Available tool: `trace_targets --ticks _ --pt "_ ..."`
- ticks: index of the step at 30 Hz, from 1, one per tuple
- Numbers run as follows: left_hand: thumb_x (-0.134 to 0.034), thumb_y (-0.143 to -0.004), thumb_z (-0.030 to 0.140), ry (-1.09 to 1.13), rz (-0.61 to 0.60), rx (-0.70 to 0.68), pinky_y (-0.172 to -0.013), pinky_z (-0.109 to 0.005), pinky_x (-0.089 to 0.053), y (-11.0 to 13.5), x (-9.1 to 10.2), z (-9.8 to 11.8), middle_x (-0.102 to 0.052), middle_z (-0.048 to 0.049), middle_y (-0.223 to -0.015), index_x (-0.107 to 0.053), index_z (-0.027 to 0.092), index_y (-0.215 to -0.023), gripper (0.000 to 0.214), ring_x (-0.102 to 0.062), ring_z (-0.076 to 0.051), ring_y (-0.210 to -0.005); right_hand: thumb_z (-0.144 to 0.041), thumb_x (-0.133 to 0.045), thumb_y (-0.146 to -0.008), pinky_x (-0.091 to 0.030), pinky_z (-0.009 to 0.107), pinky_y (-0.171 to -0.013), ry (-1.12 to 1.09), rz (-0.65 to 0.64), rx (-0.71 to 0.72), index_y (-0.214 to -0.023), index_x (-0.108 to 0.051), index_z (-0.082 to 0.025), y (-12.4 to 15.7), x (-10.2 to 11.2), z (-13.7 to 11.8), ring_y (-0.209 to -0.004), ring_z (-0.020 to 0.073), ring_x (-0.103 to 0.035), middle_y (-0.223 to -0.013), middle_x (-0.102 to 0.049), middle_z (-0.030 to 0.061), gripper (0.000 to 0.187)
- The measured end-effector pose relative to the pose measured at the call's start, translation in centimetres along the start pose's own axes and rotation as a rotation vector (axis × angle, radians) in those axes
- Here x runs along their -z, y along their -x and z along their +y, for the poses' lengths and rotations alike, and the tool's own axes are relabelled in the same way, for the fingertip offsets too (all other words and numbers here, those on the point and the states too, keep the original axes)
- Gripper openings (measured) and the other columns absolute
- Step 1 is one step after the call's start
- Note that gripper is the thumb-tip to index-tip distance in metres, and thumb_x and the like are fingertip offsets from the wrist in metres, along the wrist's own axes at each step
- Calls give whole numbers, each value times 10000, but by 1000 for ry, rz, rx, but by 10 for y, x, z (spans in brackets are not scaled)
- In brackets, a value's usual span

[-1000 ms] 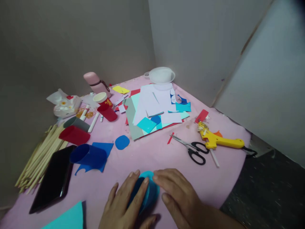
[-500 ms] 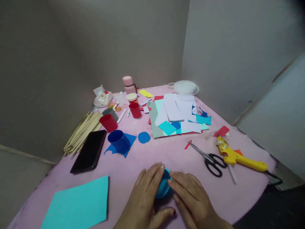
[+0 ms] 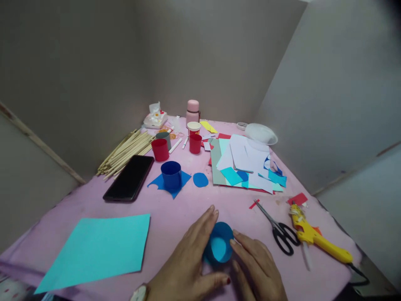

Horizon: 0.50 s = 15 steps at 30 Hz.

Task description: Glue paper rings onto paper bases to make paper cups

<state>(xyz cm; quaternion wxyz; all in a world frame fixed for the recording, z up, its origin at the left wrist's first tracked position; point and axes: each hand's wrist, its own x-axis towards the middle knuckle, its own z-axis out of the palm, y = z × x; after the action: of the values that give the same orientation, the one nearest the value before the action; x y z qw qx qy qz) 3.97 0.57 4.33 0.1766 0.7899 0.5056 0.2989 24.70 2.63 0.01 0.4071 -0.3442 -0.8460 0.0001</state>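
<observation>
A teal-blue paper cylinder (image 3: pixel 220 246) stands near the table's front edge, its round opening facing up and toward me, with a lighter blue inside at the bottom. My left hand (image 3: pixel 197 255) lies along its left side, fingers stretched forward together and thumb in front. My right hand (image 3: pixel 255 259) presses its fingertips to the right side. Between them the two hands hold the cylinder. To the left lies a turquoise paper sheet (image 3: pixel 100 248). Ahead, a dark blue paper cylinder (image 3: pixel 171 175) stands on a cut blue scrap (image 3: pixel 184 180) beside a blue paper disc (image 3: pixel 200 179).
Black-handled scissors (image 3: pixel 278 230) and a yellow glue gun (image 3: pixel 322 240) with a cord lie at right. A phone (image 3: pixel 129 179) and wooden sticks (image 3: pixel 131 150) lie at left. Red cylinders (image 3: pixel 160 150), a pink flask (image 3: pixel 192 113) and paper sheets (image 3: pixel 244 159) are farther back.
The view has shifted, so things on the table appear moved. The cylinder's opening now shows rounder and more fully between my hands, and my right fingers sit lower along its side.
</observation>
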Motion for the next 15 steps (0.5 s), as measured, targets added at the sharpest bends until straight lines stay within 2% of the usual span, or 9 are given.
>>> trace_targets --ticks 4,6,8,10,12,15 --pt "-630 -795 500 -118 -15 -129 -1051 -511 -373 -15 15 20 -227 -161 -1539 -35 193 -1486 962 -243 -280 -1401 -150 -476 -910 -547 449 -782 49 -46 54 -1360 -449 -247 3 6 10 -1016 284 -670 -1122 -695 147 462" --pt "-552 -836 535 -185 -63 -234 -1071 -530 -328 -28 15 33 -272 -174 -1518 -160 127 -1466 846 -222 -290 -1405 -244 -467 -933 -574 409 -721 55 -65 133 -1363 -461 -255 3 8 19 -929 280 -699 -1062 -721 122 431" --pt "-458 -882 543 -205 -108 -275 -1087 -530 -297 -40 10 43 -294 -164 -1509 -244 114 -1442 737 -217 -287 -1407 -347 -444 -943 -590 373 -658 17 -79 175 -1363 -473 -267 3 9 27 -846 273 -713 -989 -742 94 428" --pt "-385 -905 553 -185 -145 -251 -1099 -542 -264 -48 1 48 -302 -163 -1505 -269 116 -1435 697 -227 -288 -1404 -404 -390 -955 -594 347 -614 -46 -56 165 -1359 -481 -282 4 6 32 -794 262 -715 -941 -750 75 432" --pt "-357 -891 600 -159 -193 -195 -1095 -564 -255 -51 -6 48 -327 -201 -1486 -271 100 -1436 744 -257 -315 -1392 -422 -355 -961 -595 332 -617 -91 -15 129 -1332 -510 -295 8 1 34 -787 254 -713 -940 -749 67 422" --pt "-319 -871 650 -126 -222 -144 -1094 -549 -268 -48 -11 46 -346 -233 -1468 -238 113 -1453 796 -289 -329 -1378 -448 -383 -950 -593 332 -731 -136 -23 -41 -1231 -600 -302 17 -3 28 -886 260 -705 -993 -739 66 384"
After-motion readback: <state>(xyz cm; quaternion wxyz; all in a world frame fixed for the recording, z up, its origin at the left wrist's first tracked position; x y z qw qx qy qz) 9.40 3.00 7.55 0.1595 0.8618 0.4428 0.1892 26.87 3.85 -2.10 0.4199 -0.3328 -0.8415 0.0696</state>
